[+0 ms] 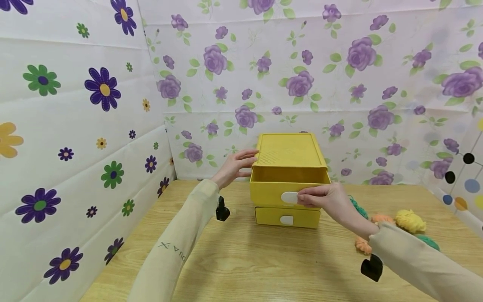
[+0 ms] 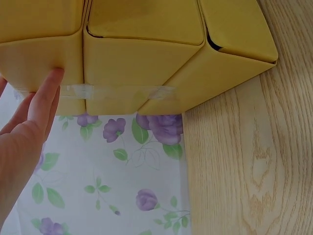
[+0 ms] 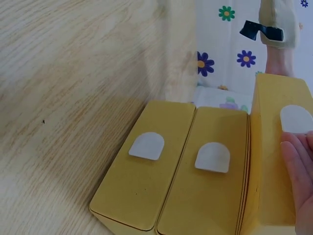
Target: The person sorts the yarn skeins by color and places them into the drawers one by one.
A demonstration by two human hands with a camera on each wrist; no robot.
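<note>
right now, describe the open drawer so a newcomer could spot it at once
On the wooden table stands a yellow cabinet. The open drawer is its topmost, with a white tab on its front. Unlike the two drawers below, it is pulled out, its hollow showing.

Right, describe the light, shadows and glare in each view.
Head: fairly even light, soft shadows on the table; left wrist: pale glints on the clear tape across the yellow cabinet; right wrist: a soft, pale sheen on the tabletop.

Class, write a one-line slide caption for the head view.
Right hand pinching the white tab of the open top drawer, left hand against the side of the yellow box.
</note>
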